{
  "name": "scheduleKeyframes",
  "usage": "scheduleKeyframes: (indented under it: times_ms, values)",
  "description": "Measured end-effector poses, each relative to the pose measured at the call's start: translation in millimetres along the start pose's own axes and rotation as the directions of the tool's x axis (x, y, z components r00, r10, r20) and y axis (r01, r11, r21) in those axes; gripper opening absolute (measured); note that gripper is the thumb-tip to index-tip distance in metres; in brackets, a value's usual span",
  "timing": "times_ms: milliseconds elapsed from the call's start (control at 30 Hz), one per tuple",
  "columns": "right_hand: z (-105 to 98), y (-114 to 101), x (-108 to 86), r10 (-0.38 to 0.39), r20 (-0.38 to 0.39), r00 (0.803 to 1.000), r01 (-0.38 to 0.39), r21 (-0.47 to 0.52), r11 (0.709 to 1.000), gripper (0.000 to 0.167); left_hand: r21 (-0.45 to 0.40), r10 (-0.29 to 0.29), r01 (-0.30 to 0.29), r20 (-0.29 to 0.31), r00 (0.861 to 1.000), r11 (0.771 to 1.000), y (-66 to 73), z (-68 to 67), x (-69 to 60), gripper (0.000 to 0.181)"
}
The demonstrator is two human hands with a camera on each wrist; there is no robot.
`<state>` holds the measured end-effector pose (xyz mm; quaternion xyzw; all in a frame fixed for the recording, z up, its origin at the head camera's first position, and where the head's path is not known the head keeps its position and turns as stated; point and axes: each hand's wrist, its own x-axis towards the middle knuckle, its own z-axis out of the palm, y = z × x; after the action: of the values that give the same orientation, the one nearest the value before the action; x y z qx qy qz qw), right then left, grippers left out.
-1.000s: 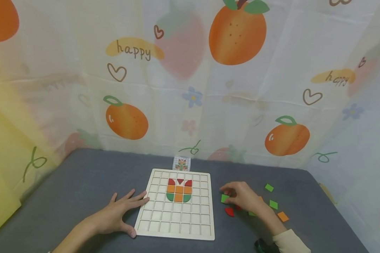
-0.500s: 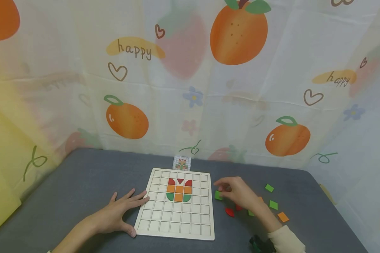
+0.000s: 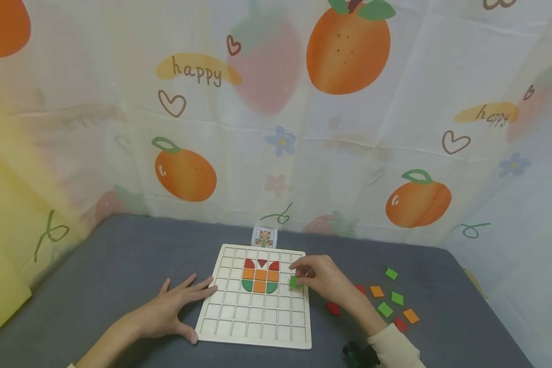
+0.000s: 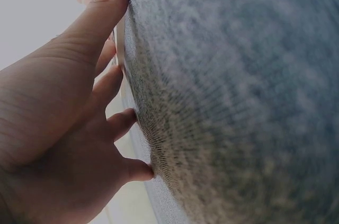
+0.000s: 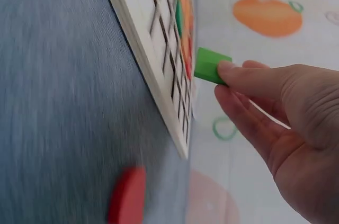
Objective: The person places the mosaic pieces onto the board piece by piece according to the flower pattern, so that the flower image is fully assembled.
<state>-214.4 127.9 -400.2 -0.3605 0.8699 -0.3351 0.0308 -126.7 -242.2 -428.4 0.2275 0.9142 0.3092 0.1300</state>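
My right hand (image 3: 324, 278) pinches a light green square tile (image 5: 211, 65) between thumb and fingers, above the right edge of a white grid board (image 3: 257, 327). On the board, red, orange and green tiles (image 3: 259, 276) form a compact pattern in the upper middle. My left hand (image 3: 177, 309) lies with fingers spread at the board's left side; the fingertips touch its edge and the thumb is at the lower left corner. In the left wrist view the left hand (image 4: 69, 113) rests on the grey cloth with fingers extended.
Loose tiles lie right of the board: several green squares (image 3: 385, 309), orange squares (image 3: 411, 316) and red pieces (image 3: 333, 308). A small pattern card (image 3: 264, 237) lies behind the board. A fruit-print curtain (image 3: 276, 179) stands behind the grey table (image 3: 156, 245).
My right hand has moved left with the green tile, from among the loose pieces to over the board's right edge. The left hand stays in place.
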Motion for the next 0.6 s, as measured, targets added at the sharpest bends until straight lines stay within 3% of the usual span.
scheduleKeyframes:
  times_ms: [267, 600]
  values:
    - [20.5, -13.8, 12.2, -0.065, 0.030, 0.997, 0.062, 0.075, 0.995, 0.027, -0.017, 0.024, -0.024, 0.003, 1.000, 1.000, -0.4, 5.9, 3.0, 0.103]
    - [37.2, -31.3, 28.3, -0.094, 0.092, 0.991, 0.087, 0.074, 0.993, 0.025, 0.005, 0.022, -0.022, -0.017, 1.000, 1.000, -0.2, -1.0, -0.2, 0.103]
